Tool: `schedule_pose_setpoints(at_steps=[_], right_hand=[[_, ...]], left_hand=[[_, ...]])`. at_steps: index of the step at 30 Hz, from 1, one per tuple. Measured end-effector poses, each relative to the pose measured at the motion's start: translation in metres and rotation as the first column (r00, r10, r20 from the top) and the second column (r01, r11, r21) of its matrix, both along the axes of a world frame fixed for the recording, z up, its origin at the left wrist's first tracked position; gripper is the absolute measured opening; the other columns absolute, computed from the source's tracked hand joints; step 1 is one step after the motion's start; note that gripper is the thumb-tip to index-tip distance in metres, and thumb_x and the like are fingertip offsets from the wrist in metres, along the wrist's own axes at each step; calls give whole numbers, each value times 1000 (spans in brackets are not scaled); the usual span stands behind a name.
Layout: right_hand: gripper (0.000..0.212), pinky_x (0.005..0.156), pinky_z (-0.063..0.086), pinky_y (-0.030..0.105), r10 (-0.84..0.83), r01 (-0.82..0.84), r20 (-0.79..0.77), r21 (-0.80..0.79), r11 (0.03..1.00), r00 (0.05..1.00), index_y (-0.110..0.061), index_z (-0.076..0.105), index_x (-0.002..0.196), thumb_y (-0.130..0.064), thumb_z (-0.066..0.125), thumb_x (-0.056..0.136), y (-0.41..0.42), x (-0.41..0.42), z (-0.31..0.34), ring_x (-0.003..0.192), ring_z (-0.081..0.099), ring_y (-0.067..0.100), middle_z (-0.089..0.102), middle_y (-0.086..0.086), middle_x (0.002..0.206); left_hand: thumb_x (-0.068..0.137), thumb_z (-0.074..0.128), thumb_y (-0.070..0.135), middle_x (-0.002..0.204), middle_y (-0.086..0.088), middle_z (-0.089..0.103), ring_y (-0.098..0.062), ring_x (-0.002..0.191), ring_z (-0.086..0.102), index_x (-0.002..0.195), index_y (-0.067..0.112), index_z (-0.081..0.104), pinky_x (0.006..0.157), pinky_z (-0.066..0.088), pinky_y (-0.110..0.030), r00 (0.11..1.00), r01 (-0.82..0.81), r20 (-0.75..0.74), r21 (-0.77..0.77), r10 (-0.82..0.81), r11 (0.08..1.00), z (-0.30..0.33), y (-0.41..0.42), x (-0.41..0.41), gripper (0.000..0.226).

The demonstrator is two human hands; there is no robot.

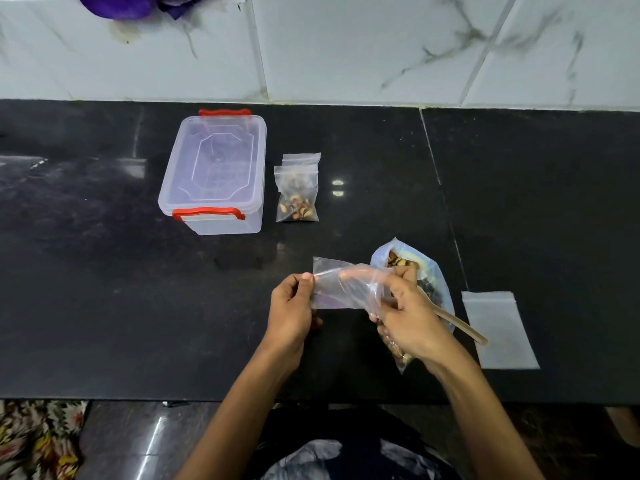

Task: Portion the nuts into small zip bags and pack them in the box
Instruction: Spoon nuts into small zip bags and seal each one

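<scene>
A small clear zip bag is held above the black counter between both hands. My left hand pinches its left edge. My right hand grips the bag's right part, with one finger showing through the plastic. A few nuts lie in the bag's lower end below my right hand. Behind that hand lies a larger open bag of nuts with a wooden spoon handle sticking out of it. A clear plastic box with red clips, lid on, stands at the back left. Beside it lies a filled small bag.
An empty flat zip bag lies on the counter to the right of the nut bag. A white marble-patterned tiled wall rises behind the counter. A purple cloth hangs at the top left. The counter's front edge runs just below my forearms.
</scene>
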State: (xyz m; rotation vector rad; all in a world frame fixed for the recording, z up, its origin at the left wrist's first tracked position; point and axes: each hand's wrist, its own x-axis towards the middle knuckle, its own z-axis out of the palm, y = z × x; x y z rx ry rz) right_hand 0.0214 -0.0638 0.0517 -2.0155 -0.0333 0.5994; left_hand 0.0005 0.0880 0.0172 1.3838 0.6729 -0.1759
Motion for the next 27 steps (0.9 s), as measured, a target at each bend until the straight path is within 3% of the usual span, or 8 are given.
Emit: schedule_pose_setpoints(at_steps=[2, 5, 8, 15, 18, 21, 25, 27], right_hand=[[26, 65, 50, 11, -41, 41, 86, 5, 999, 995, -30, 66, 99, -7, 60, 89, 0, 0, 3, 99, 54, 9, 43, -4, 116], [16, 62, 49, 15, -54, 56, 174, -4, 998, 983, -24, 68, 78, -9, 67, 84, -4, 1, 5, 83, 61, 6, 62, -5, 94], [21, 52, 43, 10, -75, 76, 132, 0, 997, 988, -25, 68, 100, -9, 66, 86, -6, 0, 6, 60, 59, -2, 64, -6, 80], [57, 55, 49, 13, -104, 102, 96, 30, 994, 990, -31, 58, 125, -18, 78, 72, -5, -3, 9, 64, 61, 1, 61, -5, 113], [62, 79, 57, 32, -87, 93, 150, -36, 995, 985, -30, 57, 125, -26, 81, 68, -1, -5, 13, 82, 66, 9, 60, -9, 115], [63, 85, 55, 43, -96, 108, 167, -69, 992, 981, -29, 57, 126, -26, 81, 68, 1, -3, 14, 89, 65, 14, 61, -6, 116], [57, 84, 56, 41, -90, 116, 177, -145, 983, 980, -24, 58, 123, -22, 80, 70, -1, -2, 13, 89, 65, 15, 62, -3, 113], [33, 78, 56, 33, -60, 93, 204, -157, 983, 977, -19, 65, 103, -19, 78, 73, -2, -2, 11, 82, 65, 13, 63, -3, 104]], left_hand=[[101, 40, 24, 88, -10, 62, -16, 72, 56, 85, 12, 57, 56, 43, -26, 1000, -18, -11, -17, 17, 1000, -2, 3, 0, 26], [101, 39, 24, 87, -11, 59, -17, 71, 52, 86, 9, 55, 54, 43, -25, 1000, 14, -8, -27, -15, 1000, -4, 5, -2, 26], [102, 39, 22, 83, -10, 57, -15, 66, 50, 84, 9, 53, 52, 41, -24, 1000, 21, 20, -27, -21, 999, -4, 5, -4, 26], [102, 37, 26, 87, -9, 54, -14, 65, 46, 87, 10, 53, 51, 40, -24, 998, 51, 33, 4, -51, 999, -3, 6, -1, 28], [102, 35, 30, 93, -11, 54, -14, 68, 47, 94, 8, 54, 52, 41, -25, 997, 68, 43, 2, -68, 998, -1, 5, -2, 30], [101, 30, 38, 84, -5, 53, -12, 67, 46, 102, 10, 57, 57, 43, -27, 995, 101, 20, -11, -101, 995, 1, 10, -3, 40], [100, 38, 30, 64, 0, 39, -6, 54, 38, 82, 11, 52, 53, 41, -23, 988, 148, 59, -70, -144, 986, 4, 15, -8, 30], [100, 40, 27, 61, 1, 38, -4, 51, 37, 79, 11, 50, 52, 41, -21, 987, 137, 86, -57, -132, 989, 2, 16, -9, 29]])
